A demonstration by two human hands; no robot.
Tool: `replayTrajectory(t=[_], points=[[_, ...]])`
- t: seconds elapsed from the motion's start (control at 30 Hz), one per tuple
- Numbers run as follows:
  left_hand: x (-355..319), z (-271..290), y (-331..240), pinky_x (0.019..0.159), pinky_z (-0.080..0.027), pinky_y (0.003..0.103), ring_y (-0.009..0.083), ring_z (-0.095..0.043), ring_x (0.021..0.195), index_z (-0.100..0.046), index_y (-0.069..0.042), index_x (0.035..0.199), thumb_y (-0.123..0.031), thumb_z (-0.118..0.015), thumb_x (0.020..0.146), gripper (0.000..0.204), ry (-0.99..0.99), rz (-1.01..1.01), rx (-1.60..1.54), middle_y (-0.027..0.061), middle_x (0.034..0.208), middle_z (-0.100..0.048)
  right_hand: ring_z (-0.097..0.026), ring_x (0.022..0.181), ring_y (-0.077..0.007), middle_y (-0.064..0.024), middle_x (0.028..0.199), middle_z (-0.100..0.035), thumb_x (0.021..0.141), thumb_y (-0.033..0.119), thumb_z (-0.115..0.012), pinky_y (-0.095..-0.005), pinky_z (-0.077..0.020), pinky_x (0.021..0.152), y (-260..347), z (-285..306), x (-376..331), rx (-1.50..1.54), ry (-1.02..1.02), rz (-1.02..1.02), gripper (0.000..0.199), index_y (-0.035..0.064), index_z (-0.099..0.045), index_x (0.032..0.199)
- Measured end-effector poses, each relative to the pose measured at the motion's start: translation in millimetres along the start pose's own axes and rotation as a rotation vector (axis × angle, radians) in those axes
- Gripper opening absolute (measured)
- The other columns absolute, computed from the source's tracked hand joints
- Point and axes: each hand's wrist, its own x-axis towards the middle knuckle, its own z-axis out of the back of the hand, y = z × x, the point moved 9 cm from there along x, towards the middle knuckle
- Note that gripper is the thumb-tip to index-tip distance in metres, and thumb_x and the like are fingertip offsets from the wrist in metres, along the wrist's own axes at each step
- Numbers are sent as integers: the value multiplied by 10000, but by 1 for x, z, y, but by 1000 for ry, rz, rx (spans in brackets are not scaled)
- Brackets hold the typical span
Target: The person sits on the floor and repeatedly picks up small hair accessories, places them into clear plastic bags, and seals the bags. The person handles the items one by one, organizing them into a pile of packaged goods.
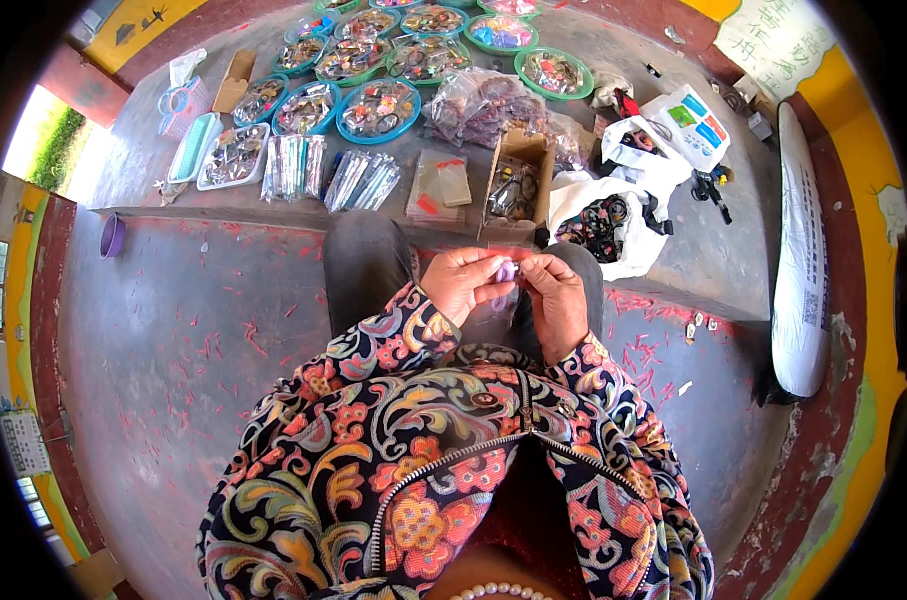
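Note:
Over my lap, my left hand (460, 284) pinches a small lavender loop (503, 276), which looks like a hair tie. My right hand (557, 303) meets it from the other side, thumb and forefinger closed at the loop's right end on a small pale bit too tiny to make out. Clear plastic film (493, 308) shows below the fingers, between my knees. Just ahead of my hands, an open cardboard box (536, 207) holds small loose pieces. Left of it lies a stack of clear plastic bags (435, 190) with red marks.
On the raised ledge stand blue and green basins (413, 128) of small packed goods. Bundles of pens (293, 170) lie at left. A white bag (633, 250) with dark hair ties sits right of my knee. A purple bowl (114, 236) is at far left.

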Motion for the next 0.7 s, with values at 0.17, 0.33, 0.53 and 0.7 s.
replayTrajectory(t=[0.17, 0.33, 0.53, 0.7], points=[[1, 0, -2, 800, -492, 323, 223, -577, 912, -541, 48, 1013, -84, -476, 865, 209, 3, -29, 19, 125, 990, -576, -505, 685, -93, -29, 758, -593, 783, 75, -606, -225, -403, 657, 5, -2, 1, -79, -24, 17, 85, -4, -602, 816], [-1, -3, -1, 806, -490, 318, 199, -574, 894, -539, 43, 1017, -81, -475, 865, 206, 8, -6, 14, 111, 987, -573, -512, 692, -95, -29, 767, -596, 787, 83, -602, -230, -405, 674, 5, -1, 0, -17, -35, 40, 101, -2, -600, 841], [-1, -4, 3, 809, -489, 307, 175, -568, 888, -538, 33, 1031, -83, -469, 870, 210, 46, -1, -12, 101, 1000, -568, -533, 699, -107, -37, 769, -606, 811, 118, -577, -242, -409, 679, -6, 4, 2, 93, 8, -53, 107, 16, -602, 832], [0, -6, 4, 815, -486, 307, 174, -568, 899, -523, 40, 1055, -88, -447, 880, 230, 108, -4, -15, 104, 1013, -564, -522, 691, -97, -22, 761, -603, 810, 133, -585, -236, -400, 659, -9, 12, 2, 41, -33, -40, 108, 32, -606, 841]])
